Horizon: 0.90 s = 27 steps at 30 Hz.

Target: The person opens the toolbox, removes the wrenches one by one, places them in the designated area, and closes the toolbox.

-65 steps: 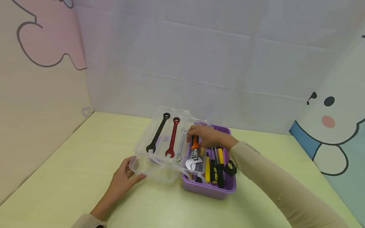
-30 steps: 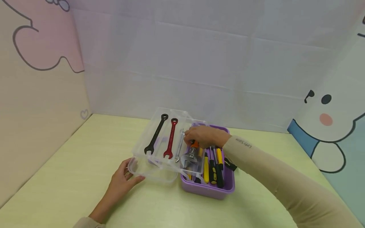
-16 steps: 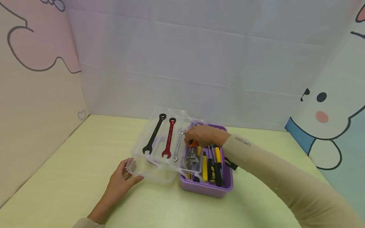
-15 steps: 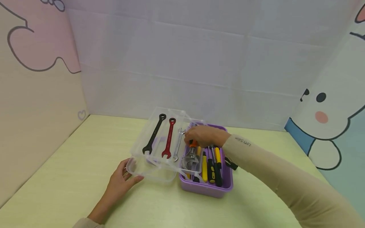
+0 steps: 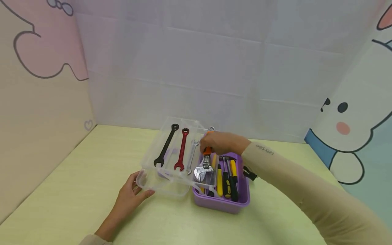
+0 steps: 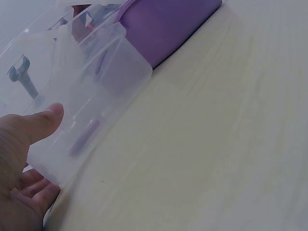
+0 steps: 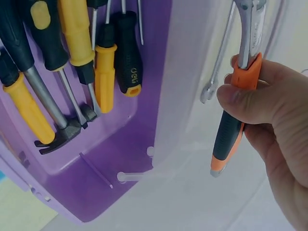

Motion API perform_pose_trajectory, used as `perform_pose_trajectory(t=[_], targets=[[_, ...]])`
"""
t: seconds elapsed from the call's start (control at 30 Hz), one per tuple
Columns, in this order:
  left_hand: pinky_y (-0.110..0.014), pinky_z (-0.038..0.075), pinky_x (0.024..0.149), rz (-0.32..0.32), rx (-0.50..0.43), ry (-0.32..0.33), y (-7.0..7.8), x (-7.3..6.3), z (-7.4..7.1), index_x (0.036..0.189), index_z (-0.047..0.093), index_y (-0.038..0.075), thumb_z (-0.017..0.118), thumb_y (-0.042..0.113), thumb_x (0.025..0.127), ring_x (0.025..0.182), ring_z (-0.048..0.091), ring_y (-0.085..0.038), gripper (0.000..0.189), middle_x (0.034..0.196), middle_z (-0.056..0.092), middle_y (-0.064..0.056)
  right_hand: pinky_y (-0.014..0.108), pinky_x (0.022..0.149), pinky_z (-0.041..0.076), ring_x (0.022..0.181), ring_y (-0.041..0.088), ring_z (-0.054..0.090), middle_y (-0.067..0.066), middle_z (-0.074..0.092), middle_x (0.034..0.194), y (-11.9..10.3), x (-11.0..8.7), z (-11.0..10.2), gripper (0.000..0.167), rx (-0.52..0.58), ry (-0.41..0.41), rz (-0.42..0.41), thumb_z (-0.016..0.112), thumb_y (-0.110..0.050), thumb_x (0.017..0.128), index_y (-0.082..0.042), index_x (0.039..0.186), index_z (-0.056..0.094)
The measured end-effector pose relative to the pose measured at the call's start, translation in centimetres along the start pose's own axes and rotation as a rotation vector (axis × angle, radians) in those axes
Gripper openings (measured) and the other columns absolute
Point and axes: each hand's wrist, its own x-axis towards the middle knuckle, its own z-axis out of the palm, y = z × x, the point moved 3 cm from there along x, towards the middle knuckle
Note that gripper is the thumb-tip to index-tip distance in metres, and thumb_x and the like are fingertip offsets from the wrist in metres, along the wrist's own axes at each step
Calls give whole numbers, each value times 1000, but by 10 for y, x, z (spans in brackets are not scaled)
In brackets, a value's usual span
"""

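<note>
Adjustable wrench (image 5: 206,162) just below and right of the frame's centre, pinched in my right hand (image 5: 221,142)
My thumb and fingers close on its orange-and-black handle (image 7: 226,137) over the clear tray (image 5: 173,154) with 3 other wrenches (image 5: 182,151); at lower left, my left hand (image 5: 131,194) curls loosely round the clear lid (image 5: 176,193)

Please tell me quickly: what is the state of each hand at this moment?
Left hand: closed, holding the clear lid at one end.
Right hand: closed, holding the adjustable wrench.
</note>
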Motion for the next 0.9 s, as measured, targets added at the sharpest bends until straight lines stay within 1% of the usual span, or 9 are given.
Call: perform_pose_trajectory(t=[0.13,0.27,0.47,0.57,0.7,0.8,0.9], targets=[[-41,46,103,-4,3,-1,0,1,1,138,35,-2,78,16,79,125,50,-41,75,136,46,-24,30,86,57,90,20,61,4,70,100,2,-5,-8,26,-9,10,31,69,9,80,-10,98,72],[-41,46,103,-14,7,-1,0,1,1,138,35,-2,79,16,79,126,49,-42,76,137,46,-24,30,82,58,85,19,59,4,68,96,6,-12,-15,22,-13,17,58,69,8,80,-10,94,69],[-42,46,103,-20,15,2,0,0,0,138,34,-2,78,17,79,127,47,-43,76,138,44,-25,30,76,56,78,18,55,3,66,87,14,-23,-20,15,-4,41,57,67,4,82,-10,88,67],[-42,46,103,-22,24,0,-1,0,-1,138,34,-2,78,18,79,127,47,-43,77,138,44,-26,32,78,57,79,18,56,3,66,88,18,-27,-22,14,-5,31,75,68,2,82,-10,89,68],[-42,46,102,-31,40,2,-1,1,-1,139,34,-1,79,20,79,127,48,-43,77,138,45,-26,34,80,57,81,18,58,3,66,91,23,-34,-21,12,19,1,126,69,-2,84,-10,93,68],[-42,46,103,-41,43,1,-1,2,0,139,34,-1,79,20,79,127,48,-43,78,138,45,-26,34,78,57,80,17,58,3,66,90,28,-40,-18,10,44,-12,157,68,-5,86,-10,94,67],[-42,46,103,-48,45,-3,-1,2,0,139,34,-1,79,21,79,127,47,-43,78,138,45,-26,34,77,57,79,17,58,3,66,90,32,-47,-15,12,65,-9,181,67,-4,85,-10,96,67]])
